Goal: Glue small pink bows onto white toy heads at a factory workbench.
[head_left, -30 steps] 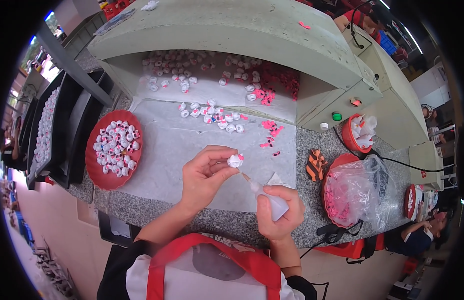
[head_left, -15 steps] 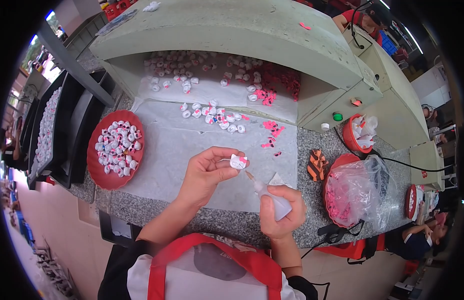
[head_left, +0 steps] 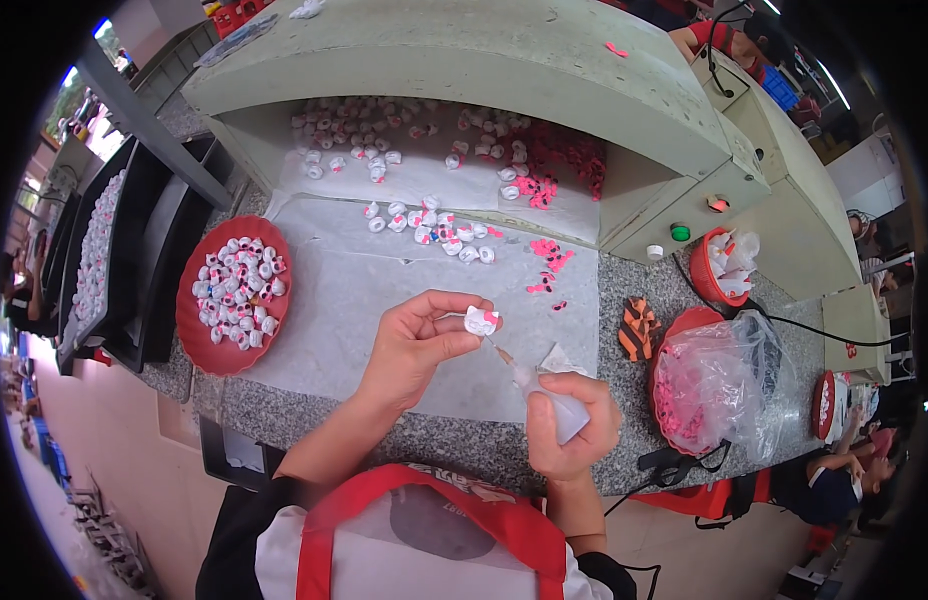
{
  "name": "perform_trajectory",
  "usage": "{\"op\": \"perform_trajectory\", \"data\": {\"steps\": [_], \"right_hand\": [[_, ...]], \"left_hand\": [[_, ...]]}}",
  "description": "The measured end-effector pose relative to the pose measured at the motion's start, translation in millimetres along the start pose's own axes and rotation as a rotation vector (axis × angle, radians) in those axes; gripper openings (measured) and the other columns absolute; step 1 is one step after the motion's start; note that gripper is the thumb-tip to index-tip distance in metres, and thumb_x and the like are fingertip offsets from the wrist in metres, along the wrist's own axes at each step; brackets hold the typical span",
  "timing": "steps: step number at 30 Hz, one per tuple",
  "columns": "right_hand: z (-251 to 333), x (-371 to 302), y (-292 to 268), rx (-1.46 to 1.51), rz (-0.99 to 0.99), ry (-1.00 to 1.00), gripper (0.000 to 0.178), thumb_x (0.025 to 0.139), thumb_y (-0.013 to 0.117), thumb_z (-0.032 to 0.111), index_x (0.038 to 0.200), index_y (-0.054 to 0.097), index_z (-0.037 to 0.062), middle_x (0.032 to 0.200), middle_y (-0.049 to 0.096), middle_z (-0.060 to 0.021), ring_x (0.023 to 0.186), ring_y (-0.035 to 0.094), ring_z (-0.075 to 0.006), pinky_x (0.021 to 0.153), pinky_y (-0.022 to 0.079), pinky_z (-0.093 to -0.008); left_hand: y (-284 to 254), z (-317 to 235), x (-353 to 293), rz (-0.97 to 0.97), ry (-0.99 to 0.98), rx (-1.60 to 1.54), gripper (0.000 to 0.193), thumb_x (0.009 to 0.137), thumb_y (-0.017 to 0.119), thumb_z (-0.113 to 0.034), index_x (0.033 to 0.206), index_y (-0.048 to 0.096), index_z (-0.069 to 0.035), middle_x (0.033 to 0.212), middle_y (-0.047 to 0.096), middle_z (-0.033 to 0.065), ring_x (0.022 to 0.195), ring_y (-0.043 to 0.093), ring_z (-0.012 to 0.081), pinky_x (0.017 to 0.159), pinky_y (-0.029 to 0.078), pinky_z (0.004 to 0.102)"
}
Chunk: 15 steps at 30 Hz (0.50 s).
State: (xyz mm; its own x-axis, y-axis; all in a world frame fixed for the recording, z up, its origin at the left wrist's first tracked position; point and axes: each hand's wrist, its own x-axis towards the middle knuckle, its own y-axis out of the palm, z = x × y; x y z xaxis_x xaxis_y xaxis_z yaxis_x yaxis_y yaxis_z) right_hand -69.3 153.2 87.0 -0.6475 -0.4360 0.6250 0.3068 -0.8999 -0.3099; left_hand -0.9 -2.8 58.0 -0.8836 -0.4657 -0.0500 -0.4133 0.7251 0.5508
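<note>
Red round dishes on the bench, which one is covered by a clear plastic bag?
The red dish right of the right hand; the others sit uncovered.

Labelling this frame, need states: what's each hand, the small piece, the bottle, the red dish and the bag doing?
left hand: pinching the small white piece, raised off the table
small white piece: held at fingertips, pink part on it
right hand: wrapped around the squeeze bottle
squeeze bottle: tilted, nozzle at the piece
red dish: flat on the table, filled with white pieces
plastic bag: open, pink bits inside
</note>
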Motion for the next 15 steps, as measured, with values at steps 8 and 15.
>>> {"op": "perform_trajectory", "data": {"steps": [8,15], "right_hand": [[0.1,-1.6,2.3,0.028,-0.012,0.059,0.015,0.069,0.059,0.008,0.081,0.055,0.0006,0.071,0.06,-0.0088,0.06,0.057,-0.0144,0.055,0.045,-0.0246],[-2.3,-2.5,1.8,0.001,0.013,0.047,0.016,0.07,0.06,0.008,0.083,0.056,0.0,0.073,0.06,-0.0095,0.059,0.057,-0.0147,0.054,0.045,-0.0242]], "left_hand": [[3.1,-3.1,-3.1,-0.018,0.035,0.114,0.031,0.07,0.058,0.01,0.101,0.052,0.004,0.1,0.058,0.0132,0.093,0.057,0.0186,0.08,0.047,0.0278],[4.1,-1.2,-2.8,-0.034,0.078,0.153,0.031,0.07,0.058,0.012,0.1,0.053,0.004,0.101,0.057,0.0131,0.091,0.057,0.0169,0.079,0.047,0.0266]]}}
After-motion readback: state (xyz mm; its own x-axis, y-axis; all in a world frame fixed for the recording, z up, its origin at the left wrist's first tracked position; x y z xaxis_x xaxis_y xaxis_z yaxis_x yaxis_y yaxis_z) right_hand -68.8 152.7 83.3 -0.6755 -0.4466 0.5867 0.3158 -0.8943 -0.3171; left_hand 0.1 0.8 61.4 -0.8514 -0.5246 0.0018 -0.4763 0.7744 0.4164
